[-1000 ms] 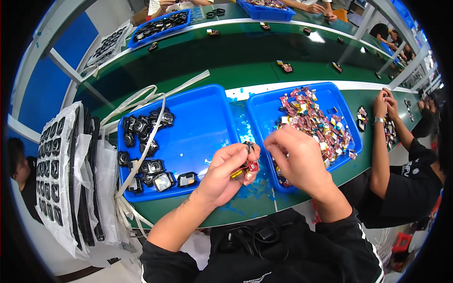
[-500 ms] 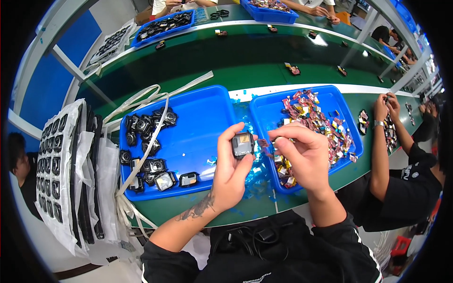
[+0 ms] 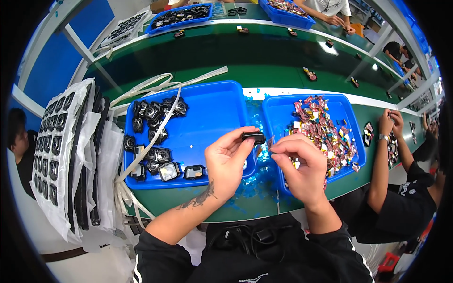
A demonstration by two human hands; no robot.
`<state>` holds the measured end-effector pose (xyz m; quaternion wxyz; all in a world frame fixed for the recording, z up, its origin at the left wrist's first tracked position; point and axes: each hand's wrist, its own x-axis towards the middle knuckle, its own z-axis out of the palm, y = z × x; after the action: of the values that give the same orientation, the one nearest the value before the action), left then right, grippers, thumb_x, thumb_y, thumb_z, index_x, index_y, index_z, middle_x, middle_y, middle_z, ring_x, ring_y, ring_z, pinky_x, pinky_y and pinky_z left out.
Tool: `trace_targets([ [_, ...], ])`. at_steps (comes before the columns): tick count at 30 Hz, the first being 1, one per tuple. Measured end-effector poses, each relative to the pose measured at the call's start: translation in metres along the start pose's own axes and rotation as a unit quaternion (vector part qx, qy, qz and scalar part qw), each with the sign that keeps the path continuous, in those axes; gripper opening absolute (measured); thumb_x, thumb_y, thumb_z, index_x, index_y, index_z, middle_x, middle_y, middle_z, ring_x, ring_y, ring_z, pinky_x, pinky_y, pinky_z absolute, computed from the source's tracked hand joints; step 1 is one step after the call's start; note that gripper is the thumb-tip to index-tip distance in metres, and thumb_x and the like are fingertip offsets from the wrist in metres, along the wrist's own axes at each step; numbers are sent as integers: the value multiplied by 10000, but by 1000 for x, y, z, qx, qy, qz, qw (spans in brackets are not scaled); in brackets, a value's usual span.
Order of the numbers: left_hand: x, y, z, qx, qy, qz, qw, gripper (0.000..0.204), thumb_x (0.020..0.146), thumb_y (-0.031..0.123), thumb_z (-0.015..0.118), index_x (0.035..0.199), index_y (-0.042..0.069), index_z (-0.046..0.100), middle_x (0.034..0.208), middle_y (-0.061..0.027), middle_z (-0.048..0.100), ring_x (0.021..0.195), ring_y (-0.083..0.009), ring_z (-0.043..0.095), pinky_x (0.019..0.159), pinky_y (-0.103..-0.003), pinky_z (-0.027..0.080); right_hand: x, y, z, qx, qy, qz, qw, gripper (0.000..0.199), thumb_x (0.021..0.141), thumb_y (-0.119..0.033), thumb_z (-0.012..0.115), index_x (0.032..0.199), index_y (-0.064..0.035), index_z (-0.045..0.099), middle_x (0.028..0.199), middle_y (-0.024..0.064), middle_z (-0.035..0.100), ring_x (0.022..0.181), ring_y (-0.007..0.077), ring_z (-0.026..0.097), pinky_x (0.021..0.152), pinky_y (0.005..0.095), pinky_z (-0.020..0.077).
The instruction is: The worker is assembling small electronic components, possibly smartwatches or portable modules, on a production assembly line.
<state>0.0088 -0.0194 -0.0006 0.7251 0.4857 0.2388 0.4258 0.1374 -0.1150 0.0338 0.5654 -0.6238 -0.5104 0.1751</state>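
left hand pinches a black part; right hand fingers are together at its edge. few parts lie done in the left tray, many pieces remain.

A small black part, seemingly of matt plastic with a faint sheen along its top edge, is held between the fingers of the left hand. A thin, clear, glossy film is pinched by the right hand. Both blue trays are seen to be of smooth, glossy plastic. The black parts in the left tray show shiny glass-like faces. The scraps in the right tray appear as glossy foil and film. The bench is covered in a smooth green surface with a soft sheen. The white sheets at the left look like translucent plastic film.
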Motion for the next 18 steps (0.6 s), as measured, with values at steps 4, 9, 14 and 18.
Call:
trace_targets([
  [4,0,-4,-5,13,2,65,998,240,912,-38,601,1147,-65,642,1078,-106,671,979,-133,638,876,-251,499,1,-1,0,-100,39,-189,976,204,702,84,751,871,-27,723,839,81,654,717,166,638,603,268,520],
  [9,-5,2,-4,3,-4,-1,1000,251,907,-44,607,1154,-70,642,1142,-111,656,1002,-131,632,851,-235,506,-6,2,6,-61,41,-130,989,206,728,67,750,911,-15,704,820,91,674,671,165,652,594,257,529],
  [14,-9,-2,0,-25,-83,-35,996,345,921,-15,607,1263,-51,583,1186,-123,635,1023,-129,626,855,-237,520,0,2,3,-103,39,-51,993,154,759,45,746,890,-5,681,822,99,696,687,149,676,586,254,532],
  [18,-10,0,1,57,-124,8,991,429,947,15,578,1368,-20,497,1196,-117,633,1024,-120,619,876,-247,518,5,-4,-2,-86,32,-25,995,137,754,40,753,857,-6,676,794,87,694,656,151,663,570,255,523],
])
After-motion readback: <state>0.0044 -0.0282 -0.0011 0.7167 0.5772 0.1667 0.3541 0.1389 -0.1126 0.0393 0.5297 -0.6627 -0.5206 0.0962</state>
